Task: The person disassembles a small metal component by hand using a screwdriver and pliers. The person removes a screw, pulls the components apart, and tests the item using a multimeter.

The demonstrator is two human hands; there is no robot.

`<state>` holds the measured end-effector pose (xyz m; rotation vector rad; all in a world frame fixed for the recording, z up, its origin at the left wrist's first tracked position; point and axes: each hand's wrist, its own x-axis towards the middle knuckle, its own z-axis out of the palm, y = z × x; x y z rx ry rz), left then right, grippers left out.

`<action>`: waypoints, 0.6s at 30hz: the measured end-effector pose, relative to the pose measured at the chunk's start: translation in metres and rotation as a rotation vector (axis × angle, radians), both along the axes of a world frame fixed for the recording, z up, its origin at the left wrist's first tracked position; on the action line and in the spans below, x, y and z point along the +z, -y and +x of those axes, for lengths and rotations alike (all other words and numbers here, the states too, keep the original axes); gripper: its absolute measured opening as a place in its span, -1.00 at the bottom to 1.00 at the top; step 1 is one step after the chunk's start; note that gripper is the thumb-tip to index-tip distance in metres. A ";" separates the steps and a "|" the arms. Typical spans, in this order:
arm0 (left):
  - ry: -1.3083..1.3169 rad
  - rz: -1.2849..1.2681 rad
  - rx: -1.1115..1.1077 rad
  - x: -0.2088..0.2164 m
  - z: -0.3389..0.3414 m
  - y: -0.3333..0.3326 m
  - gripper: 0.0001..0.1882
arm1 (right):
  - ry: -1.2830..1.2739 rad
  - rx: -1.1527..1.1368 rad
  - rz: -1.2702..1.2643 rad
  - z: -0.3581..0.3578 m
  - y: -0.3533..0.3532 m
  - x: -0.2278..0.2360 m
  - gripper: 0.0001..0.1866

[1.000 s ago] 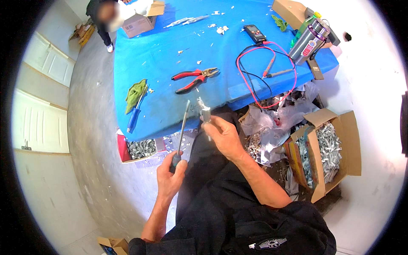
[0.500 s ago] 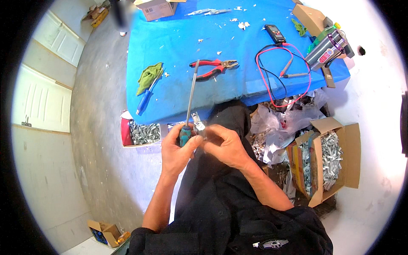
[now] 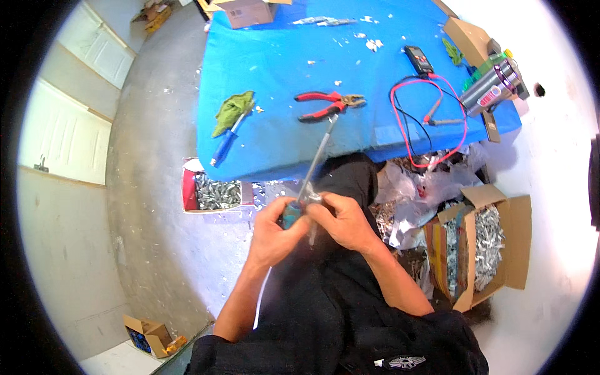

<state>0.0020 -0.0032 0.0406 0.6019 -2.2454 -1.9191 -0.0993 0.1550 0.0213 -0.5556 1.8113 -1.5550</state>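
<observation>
My left hand (image 3: pixel 275 232) is closed round the teal handle of a long-shafted screwdriver (image 3: pixel 317 155), whose shaft slants up and right toward the pliers. My right hand (image 3: pixel 345 222) is closed on a small clear and silvery part (image 3: pixel 312 199), blurred by motion, held against the screwdriver near its handle. Fingers of both hands meet there and hide much of the part. Red-handled pliers (image 3: pixel 327 105) lie on the blue-covered table (image 3: pixel 269 147) beyond my hands. A blue-handled screwdriver (image 3: pixel 225 147) rests by a green cloth (image 3: pixel 234 112) to the left.
A multimeter (image 3: pixel 418 60) with red and black leads and a steel flask (image 3: pixel 490 92) are at the table's right. Below stands a carton (image 3: pixel 517 250) of small metal pieces. A red-and-white box (image 3: pixel 189 194) of metal parts sits at left. A cardboard box (image 3: pixel 250 14) stands at the back.
The screwdriver has tilted to the right and my hands have come closer together. The small part has turned and now lies against the screwdriver. The whole view has shifted slightly.
</observation>
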 end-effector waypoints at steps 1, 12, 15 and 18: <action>0.017 -0.023 0.021 -0.001 0.000 -0.002 -0.80 | -0.011 -0.045 -0.042 0.001 0.002 -0.003 -0.73; -0.195 -0.305 0.033 -0.005 -0.002 0.000 -0.76 | 0.122 -0.152 -0.101 0.006 0.012 -0.005 -0.74; -0.185 -0.290 0.020 -0.007 -0.001 0.003 -0.74 | 0.163 -0.136 -0.094 0.006 0.012 -0.010 -0.75; -0.102 -0.214 0.018 -0.005 0.003 0.005 -0.73 | 0.094 -0.125 -0.086 0.007 0.017 -0.009 -0.75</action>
